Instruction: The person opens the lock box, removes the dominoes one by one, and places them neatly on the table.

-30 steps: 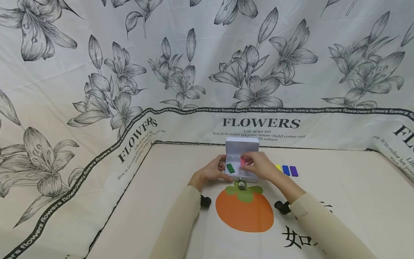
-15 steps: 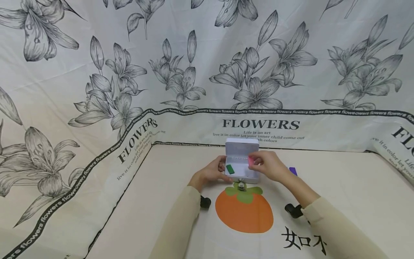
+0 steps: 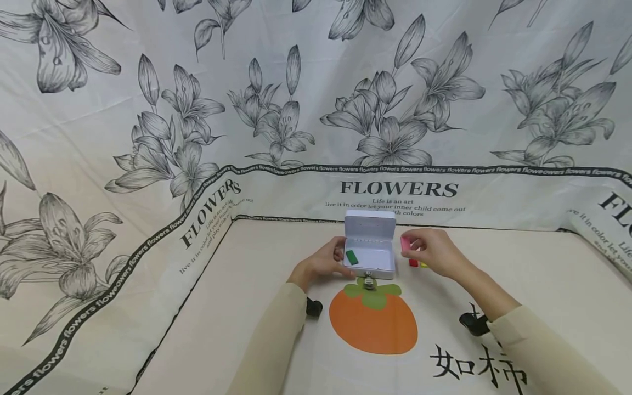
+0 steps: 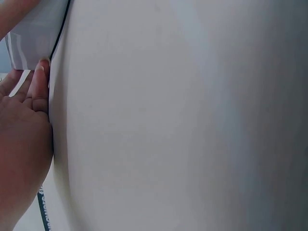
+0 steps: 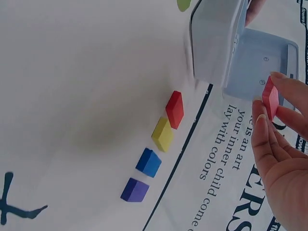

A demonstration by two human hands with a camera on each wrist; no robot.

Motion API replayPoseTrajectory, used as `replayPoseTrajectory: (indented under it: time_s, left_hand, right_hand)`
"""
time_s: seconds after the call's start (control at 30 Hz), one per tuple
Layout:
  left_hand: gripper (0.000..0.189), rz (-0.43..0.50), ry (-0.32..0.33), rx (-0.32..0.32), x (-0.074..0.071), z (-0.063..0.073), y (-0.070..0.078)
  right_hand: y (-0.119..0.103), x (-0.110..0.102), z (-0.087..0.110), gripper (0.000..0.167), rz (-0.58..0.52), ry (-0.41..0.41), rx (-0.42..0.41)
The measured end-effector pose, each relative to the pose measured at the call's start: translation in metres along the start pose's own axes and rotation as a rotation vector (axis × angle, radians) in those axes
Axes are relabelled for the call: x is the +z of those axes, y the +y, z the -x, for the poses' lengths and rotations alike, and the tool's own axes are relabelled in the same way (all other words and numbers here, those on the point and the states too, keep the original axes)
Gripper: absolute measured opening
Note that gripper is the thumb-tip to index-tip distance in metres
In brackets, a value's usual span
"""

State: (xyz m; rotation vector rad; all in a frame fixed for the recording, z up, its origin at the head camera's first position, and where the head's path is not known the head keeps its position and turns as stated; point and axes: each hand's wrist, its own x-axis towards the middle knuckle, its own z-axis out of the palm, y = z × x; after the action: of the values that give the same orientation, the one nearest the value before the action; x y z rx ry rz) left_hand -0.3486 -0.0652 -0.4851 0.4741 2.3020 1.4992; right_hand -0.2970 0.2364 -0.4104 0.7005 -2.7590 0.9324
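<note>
A small white box [image 3: 382, 273] with a hinged lid [image 3: 370, 226] stands on the table, its lid raised and a metal latch [image 3: 368, 281] at the front. Inside, toward the left, lies a green block [image 3: 351, 257]. My left hand [image 3: 322, 260] grips the box's left side, thumb low at the front corner. Just right of the box, my right hand [image 3: 436, 253] pinches a pink block [image 5: 270, 98] between thumb and fingertips. Below that hand, the right wrist view shows a red block [image 5: 174, 109], a yellow block [image 5: 162, 134], a blue block [image 5: 148, 162] and a purple block [image 5: 134, 189] in a row.
A pale cloth [image 3: 237, 307] with an orange persimmon print [image 3: 373, 323] and black characters [image 3: 446, 362] covers the table. Behind it hangs a flower-printed curtain [image 3: 306, 137], close to the back of the box.
My right hand has carried the pink block from inside the box out past its right wall, toward the row of blocks. The left hand keeps its grip, and the green block lies where it was.
</note>
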Motion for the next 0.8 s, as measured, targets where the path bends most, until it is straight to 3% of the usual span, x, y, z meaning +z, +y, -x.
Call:
replayPoseTrajectory:
  time_s: [0.8]
  left_hand:
    - [0.097,-0.005,-0.013,0.019,0.000,-0.001,-0.002]
  right_hand:
    - [0.045,-0.036,0.032,0.041,0.138,-0.026,0.107]
